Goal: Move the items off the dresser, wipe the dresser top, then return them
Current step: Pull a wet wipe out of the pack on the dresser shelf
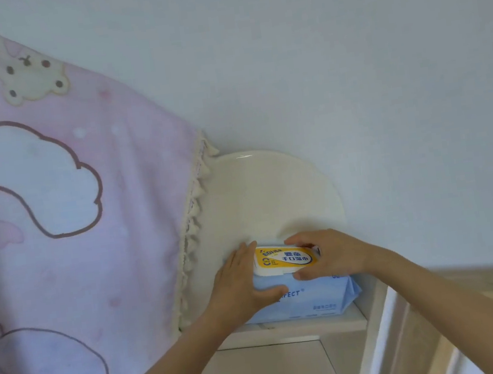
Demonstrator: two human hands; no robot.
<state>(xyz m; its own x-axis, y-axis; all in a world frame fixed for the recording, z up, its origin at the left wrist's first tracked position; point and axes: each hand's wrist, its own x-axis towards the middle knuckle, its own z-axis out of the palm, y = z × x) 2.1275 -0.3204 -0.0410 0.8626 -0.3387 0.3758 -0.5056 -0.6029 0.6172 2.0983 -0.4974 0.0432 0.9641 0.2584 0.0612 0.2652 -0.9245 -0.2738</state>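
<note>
Wipes pack [314, 298], pale blue, lies flat on the dresser top [290, 327], close to its front edge and right end. A yellow-and-white lid [285, 258] sits on top of the pack.

My left hand [238, 284] holds the pack at its left end: fingers laid along the lid's left edge, thumb curled across the blue front face. Clamped on the pack.

My right hand [331, 257] comes in from the right and pinches the lid, fingers over its far edge and thumb under its near edge. Cannot tell if the lid is latched or lifted a little.

Behind the pack stands a cream arched panel [265, 197] against the pale wall [346, 50]. A pink cloth [71, 208] with cartoon prints hangs at left, and its tassels [192, 212] overlap the panel's left side. A white drawer front [271, 370] shows below the top.
</note>
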